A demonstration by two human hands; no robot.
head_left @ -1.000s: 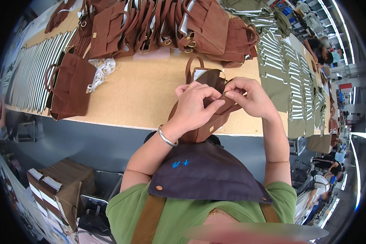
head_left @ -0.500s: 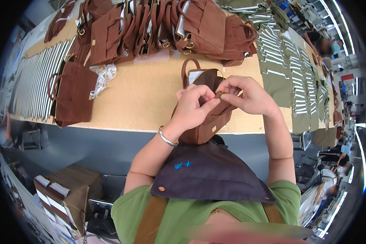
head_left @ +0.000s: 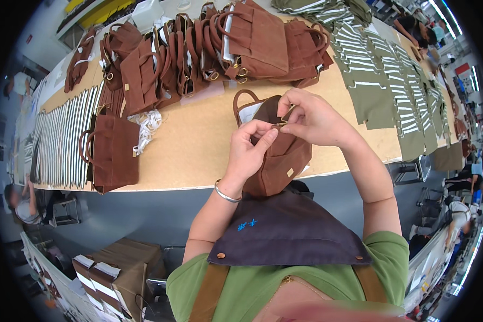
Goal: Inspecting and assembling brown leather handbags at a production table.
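Bright, even, whitish light; strip light (head_left: 446, 20) glares near upper right rim, almost blown out. Bench (head_left: 190, 137) well lit, shadows soft; metal bracelet (head_left: 227, 193) catches highlight. Floor (head_left: 150, 214) duller. Left hand (head_left: 249, 150) and right hand (head_left: 316, 121) fairly sharp. Reddish smear (head_left: 333, 312) blurred at lower edge. Fisheye bends bench edge; rim stretched, soft; corners black.

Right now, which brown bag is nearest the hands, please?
The bag with the left hand and right hand over it; the other bags are farther off.
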